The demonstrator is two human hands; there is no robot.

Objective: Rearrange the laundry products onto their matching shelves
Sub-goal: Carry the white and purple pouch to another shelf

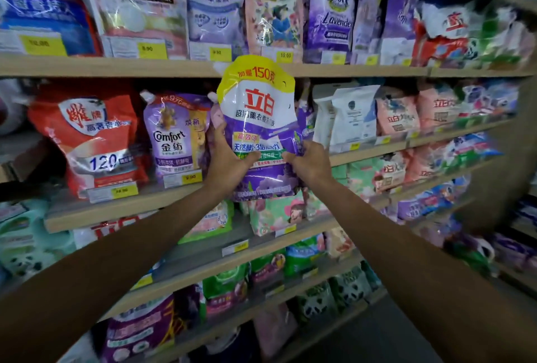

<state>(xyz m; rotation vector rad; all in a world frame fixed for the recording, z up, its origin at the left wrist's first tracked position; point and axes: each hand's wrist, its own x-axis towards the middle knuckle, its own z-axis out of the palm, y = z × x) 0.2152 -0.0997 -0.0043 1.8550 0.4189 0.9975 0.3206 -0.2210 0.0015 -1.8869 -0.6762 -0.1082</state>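
While I'm reaching both arms out at the racks, my left hand (pixel 229 160) and right hand (pixel 311 162) each grip the lower half of a purple-and-white pouch (pixel 258 118), thumbs on the front. It's upright in front of the second shelf (pixel 122 211), just right of a Comfort pouch (pixel 177 138), with white bags (pixel 348 115) on its right.

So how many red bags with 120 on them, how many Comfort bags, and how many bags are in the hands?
red 120 bag: 1
Comfort pouch: 1
held pouch, gripped by the left hand and right hand: 1
Total: 3
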